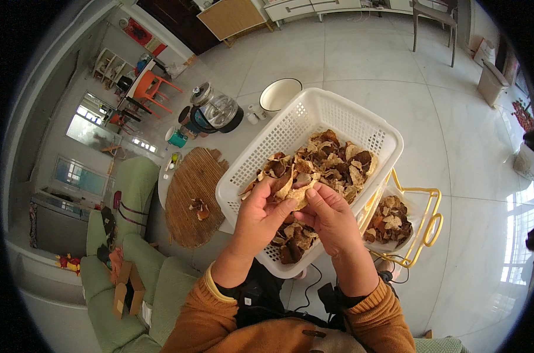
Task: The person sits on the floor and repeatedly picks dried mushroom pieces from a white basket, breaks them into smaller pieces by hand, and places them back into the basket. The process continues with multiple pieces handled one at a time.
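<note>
Between both hands is a curled piece of dried mushroom [298, 194], pale on one face and brown on the other. My left hand [264, 207] pinches its left side with thumb and fingers. On its right edge, my right hand [331, 212] grips with the thumb on top. Directly beneath, a white plastic basket [267, 143] with perforated walls holds many similar dried pieces [337, 159], brown and cream. Some of them are hidden under my hands.
Left of the basket, a round wooden board [183, 189] carries a few dried pieces [199, 208]. Beyond it stand a glass kettle [216, 108], a teal mug [176, 137] and a white enamel bowl [280, 93]. At right, a yellow-framed rack [421, 190] holds a bag of dried pieces [389, 220]. A green sofa [174, 282] sits lower left.
</note>
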### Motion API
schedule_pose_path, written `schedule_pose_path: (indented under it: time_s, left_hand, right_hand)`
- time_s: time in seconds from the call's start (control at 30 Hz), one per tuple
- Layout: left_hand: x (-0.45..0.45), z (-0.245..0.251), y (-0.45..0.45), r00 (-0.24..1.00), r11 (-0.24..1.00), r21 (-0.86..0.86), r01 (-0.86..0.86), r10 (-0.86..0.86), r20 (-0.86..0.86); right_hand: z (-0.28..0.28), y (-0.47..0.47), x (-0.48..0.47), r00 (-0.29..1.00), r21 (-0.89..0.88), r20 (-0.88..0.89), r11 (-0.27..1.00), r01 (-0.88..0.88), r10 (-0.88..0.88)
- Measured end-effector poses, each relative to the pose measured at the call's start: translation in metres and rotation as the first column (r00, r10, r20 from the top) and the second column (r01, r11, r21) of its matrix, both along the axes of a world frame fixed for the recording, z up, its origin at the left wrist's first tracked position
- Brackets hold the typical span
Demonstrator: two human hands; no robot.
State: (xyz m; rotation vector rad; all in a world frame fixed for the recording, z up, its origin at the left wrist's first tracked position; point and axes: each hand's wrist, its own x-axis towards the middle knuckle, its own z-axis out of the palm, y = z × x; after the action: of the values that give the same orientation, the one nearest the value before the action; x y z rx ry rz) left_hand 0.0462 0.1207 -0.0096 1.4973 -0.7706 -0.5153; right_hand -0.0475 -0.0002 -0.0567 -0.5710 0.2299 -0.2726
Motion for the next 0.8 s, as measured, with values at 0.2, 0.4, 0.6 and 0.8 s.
schedule_pose_path:
  time_s: [0.2, 0.4, 0.6, 0.8]
  left_hand:
    - [0.016, 0.013, 0.008, 0.657, 0.95, 0.01, -0.313, 0.209, 0.725]
    - [0.019, 0.006, 0.002, 0.304, 0.941, 0.303, -0.151, -0.247, 0.92]
    - [0.02, -0.002, 0.001, 0.463, 0.942, 0.266, -0.205, -0.146, 0.874]
    - [0.029, 0.001, 0.016, 0.971, 0.994, 0.085, -0.065, 0.082, -0.224]
  right_hand:
    - [0.0, 0.009, 0.006, 0.992, -0.05, -0.1, 0.996, 0.078, -0.083]
    - [0.0, 0.011, 0.009, 0.989, 0.293, 0.131, 0.95, -0.107, 0.071]
    - [0.006, 0.011, 0.008, 0.983, 0.26, 0.177, 0.96, -0.103, 0.058]
    - [0.003, 0.011, 0.007, 0.999, 0.154, -0.029, 0.988, 0.026, -0.022]
